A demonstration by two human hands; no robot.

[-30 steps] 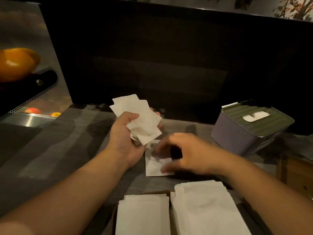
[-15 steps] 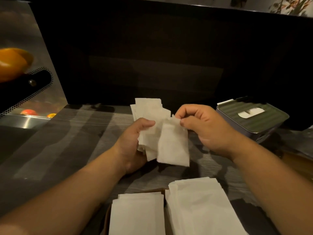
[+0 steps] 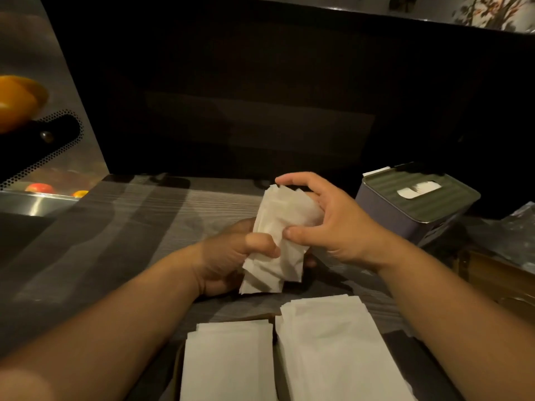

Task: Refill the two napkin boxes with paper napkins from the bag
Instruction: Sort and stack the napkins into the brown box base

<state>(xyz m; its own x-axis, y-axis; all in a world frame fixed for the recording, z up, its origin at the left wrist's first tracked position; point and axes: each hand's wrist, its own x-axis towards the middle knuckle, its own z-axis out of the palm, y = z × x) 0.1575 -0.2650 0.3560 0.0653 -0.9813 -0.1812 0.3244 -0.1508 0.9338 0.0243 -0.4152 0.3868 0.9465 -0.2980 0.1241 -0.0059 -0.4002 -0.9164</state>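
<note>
Both hands, L (image 3: 231, 256) & R (image 3: 333, 224), gripping napkin wad (image 3: 278, 241) above grey woodgrain counter (image 3: 115, 227), dark wall panel (image 3: 260, 96) behind.

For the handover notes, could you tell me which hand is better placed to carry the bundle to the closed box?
Probably the right hand: it already holds the bundle and lies nearer the box.

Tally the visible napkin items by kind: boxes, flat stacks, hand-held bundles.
Lidded napkin box: 1
Flat napkin stacks: 2 (left stack, right stack)
Hand-held napkin bundle: 1, held by left hand and right hand
Total: 4
</note>
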